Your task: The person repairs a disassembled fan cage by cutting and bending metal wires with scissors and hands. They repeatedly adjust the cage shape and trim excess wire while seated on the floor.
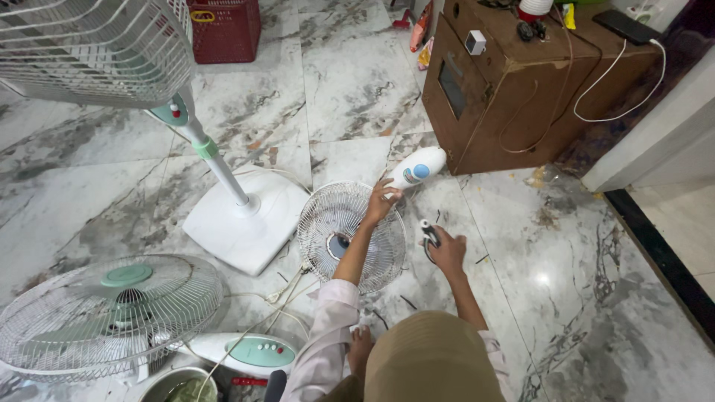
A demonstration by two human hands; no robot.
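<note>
standing fan head (pixel 89 45): cut by top edge | right hand (pixel 447 249): tool mostly hidden | bucket (pixel 167 383): cut off below

A big brown cardboard box (pixel 506 89) stands on the floor at the top right. It is torn a bit at its top edge. A small white tag (pixel 475 42) sits on its top corner. Left of the box, bright red and yellow packets (pixel 421 36) lean on its side. On the white fan base (pixel 415 168) is a round blue sticker (pixel 421 170).
</note>
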